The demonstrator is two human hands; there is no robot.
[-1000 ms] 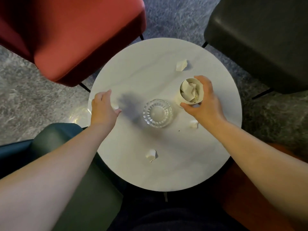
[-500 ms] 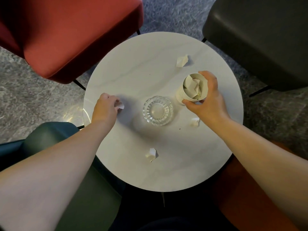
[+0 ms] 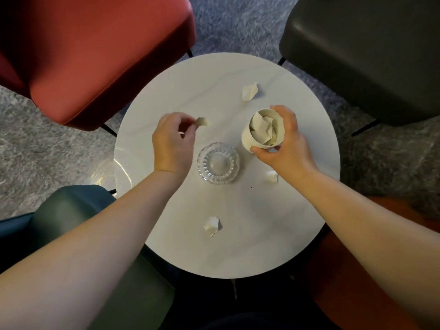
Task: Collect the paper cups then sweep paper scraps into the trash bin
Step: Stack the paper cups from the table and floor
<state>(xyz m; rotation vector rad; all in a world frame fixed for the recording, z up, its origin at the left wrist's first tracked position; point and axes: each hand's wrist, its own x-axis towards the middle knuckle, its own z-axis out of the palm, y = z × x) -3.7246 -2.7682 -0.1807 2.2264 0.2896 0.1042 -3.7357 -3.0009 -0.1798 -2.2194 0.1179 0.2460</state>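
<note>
Round table (image 3: 238, 246): right hand (image 3: 285, 148) grips tilted paper cup (image 3: 263, 132); left hand (image 3: 172, 141) pinches scrap (image 3: 202, 121)

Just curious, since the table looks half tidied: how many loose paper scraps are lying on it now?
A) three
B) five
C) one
A: one scrap lies beyond the cup, one by the right wrist, one nearest the person.

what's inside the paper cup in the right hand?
The paper cup, gripped by the right hand, holds crumpled paper scraps. Its bottom is covered by them.
</note>
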